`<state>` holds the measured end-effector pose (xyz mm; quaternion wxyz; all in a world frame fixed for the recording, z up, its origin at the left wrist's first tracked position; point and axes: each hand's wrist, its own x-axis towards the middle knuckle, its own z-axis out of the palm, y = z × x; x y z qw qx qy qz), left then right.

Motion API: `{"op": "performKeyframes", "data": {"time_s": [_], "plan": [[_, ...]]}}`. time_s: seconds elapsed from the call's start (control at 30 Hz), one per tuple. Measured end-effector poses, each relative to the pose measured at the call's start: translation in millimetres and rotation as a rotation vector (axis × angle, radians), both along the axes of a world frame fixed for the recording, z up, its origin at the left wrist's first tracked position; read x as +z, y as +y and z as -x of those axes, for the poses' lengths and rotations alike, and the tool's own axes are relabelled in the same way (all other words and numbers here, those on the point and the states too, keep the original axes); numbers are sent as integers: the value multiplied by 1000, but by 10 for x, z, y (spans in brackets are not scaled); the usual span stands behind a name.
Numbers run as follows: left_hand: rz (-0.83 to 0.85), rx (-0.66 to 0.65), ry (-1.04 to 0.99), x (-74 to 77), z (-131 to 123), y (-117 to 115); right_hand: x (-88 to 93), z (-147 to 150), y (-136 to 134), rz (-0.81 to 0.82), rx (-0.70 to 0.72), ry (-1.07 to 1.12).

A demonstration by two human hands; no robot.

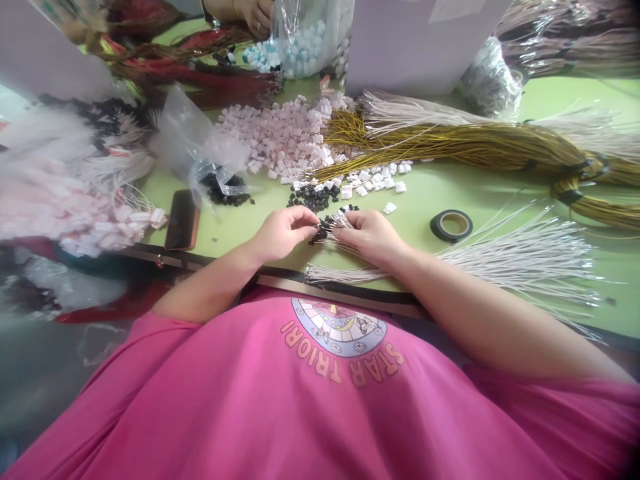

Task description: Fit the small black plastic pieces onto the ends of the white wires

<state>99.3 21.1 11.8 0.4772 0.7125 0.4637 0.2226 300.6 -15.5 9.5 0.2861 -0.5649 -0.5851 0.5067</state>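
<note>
My left hand (281, 235) is pinched, thumb and index finger closed on what looks like a small black part at the fingertips. Close beside it, my right hand (373, 235) is closed round a bunch of white wires (343, 221) whose metal-tipped ends point toward the left hand. Small black parts lie around and under these ends. Just behind the hands is a pile of small black parts (314, 198). More white wires (520, 257) fan out on the table, passing beneath my right forearm.
White connector housings (285, 137) are heaped behind, near a yellow-brown wire bundle (465, 143). A roll of black tape (451, 226) lies right, a phone (182, 220) left, beside a clear plastic bag (193, 143). Wired housings (90, 213) pile up far left. Another person's hand (255, 15) shows opposite.
</note>
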Motion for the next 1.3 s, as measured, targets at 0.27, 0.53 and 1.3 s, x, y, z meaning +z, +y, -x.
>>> {"op": "performKeyframes", "data": {"time_s": [0.27, 0.53, 1.3], "plan": [[123, 74, -156, -166, -85, -9, -48, 6, 10, -17, 41, -6], [104, 82, -152, -217, -78, -4, -46, -2, 18, -40, 63, -12], [227, 161, -234, -263, -121, -15, -78, 23, 24, -130, 36, -40]]}}
